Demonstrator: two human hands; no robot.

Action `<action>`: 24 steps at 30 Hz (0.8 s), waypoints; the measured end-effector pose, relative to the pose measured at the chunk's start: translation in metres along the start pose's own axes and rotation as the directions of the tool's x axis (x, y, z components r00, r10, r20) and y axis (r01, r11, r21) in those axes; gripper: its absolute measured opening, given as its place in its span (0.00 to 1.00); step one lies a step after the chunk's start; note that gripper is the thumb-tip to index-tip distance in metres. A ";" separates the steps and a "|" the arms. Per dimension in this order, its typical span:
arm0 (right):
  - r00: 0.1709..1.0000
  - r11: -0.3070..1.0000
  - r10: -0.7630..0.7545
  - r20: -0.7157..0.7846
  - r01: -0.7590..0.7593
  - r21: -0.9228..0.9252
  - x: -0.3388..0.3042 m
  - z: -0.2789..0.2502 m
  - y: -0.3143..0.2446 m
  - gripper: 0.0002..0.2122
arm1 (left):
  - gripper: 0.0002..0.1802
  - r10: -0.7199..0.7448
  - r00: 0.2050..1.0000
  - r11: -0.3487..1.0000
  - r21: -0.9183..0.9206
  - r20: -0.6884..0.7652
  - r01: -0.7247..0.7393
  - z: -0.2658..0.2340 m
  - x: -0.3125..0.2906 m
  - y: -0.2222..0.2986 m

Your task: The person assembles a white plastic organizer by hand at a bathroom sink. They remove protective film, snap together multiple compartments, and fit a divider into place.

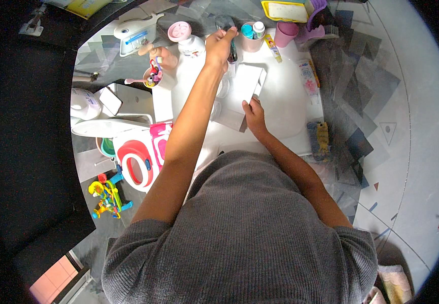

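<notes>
The left hand (219,44) is clenched around a dark slim brush-like handle (233,50), its long axis running twelve to six, by the pink cup (252,42). At five o'clock from it, the right hand (254,115), the nearer one, presses fingertips on the white box (244,86) lying on the white surface (285,101).

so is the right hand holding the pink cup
No, the right hand rests on a white box; the pink cup stands apart.

Hands (254,115) over white washbasin (285,109)
</notes>
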State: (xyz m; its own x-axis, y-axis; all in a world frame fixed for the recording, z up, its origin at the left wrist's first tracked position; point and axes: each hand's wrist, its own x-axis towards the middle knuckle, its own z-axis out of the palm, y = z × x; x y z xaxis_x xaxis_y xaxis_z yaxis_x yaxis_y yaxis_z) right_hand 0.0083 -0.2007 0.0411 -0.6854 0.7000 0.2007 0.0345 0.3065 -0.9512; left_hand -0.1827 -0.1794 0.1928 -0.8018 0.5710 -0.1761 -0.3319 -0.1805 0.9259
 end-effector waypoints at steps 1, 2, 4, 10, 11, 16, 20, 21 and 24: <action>1.000 1.000 0.015 0.010 -0.015 0.005 0.000 -0.001 -0.002 0.10 | 0.12 0.030 1.000 1.000 -0.005 0.004 -0.030 0.000 0.001 -0.002; 0.999 1.000 0.030 0.021 -0.030 0.010 0.000 -0.002 -0.004 0.10 | 0.12 0.060 0.998 0.998 -0.011 0.008 -0.060 0.000 0.002 -0.004; 0.999 0.999 0.037 0.019 -0.038 0.019 0.000 -0.003 -0.007 0.10 | 0.12 0.082 0.996 0.997 -0.004 0.019 -0.082 0.000 0.003 -0.007; 0.999 0.998 0.040 0.000 -0.040 0.040 0.001 -0.001 -0.004 0.10 | 0.12 0.030 0.999 0.998 0.062 0.041 -0.032 -0.005 0.001 -0.011; 1.000 0.999 0.022 -0.017 -0.021 0.037 0.000 0.001 -0.001 0.10 | 0.12 0.026 0.999 0.998 0.061 0.042 -0.029 -0.004 -0.001 -0.010; 0.999 0.998 0.050 0.009 -0.050 0.023 0.001 -0.001 0.000 0.11 | 0.09 0.073 0.995 0.991 0.107 0.073 -0.081 -0.008 -0.001 -0.011; 0.999 0.998 0.050 -0.015 -0.049 0.038 0.002 -0.001 -0.003 0.11 | 0.11 0.297 0.955 0.937 0.190 0.004 -0.293 -0.027 -0.017 -0.027; 0.998 0.998 0.054 -0.021 -0.053 0.043 0.001 -0.002 -0.003 0.11 | 0.13 0.391 0.920 0.906 0.176 -0.010 -0.384 -0.038 -0.022 -0.040; 0.997 0.997 0.073 -0.038 -0.074 -0.024 0.001 -0.008 0.008 0.11 | 0.17 0.374 0.916 0.869 0.400 -0.144 -0.292 -0.073 -0.060 -0.069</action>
State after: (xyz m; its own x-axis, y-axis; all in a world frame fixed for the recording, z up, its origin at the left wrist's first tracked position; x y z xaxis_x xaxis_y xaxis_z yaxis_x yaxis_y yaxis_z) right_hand 0.0134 -0.1925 0.0355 -0.6526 0.7447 0.1399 0.1027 0.2699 -0.9574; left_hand -0.1485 -0.2596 0.1153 -0.9302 0.3406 0.1370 0.1447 -0.0029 0.9895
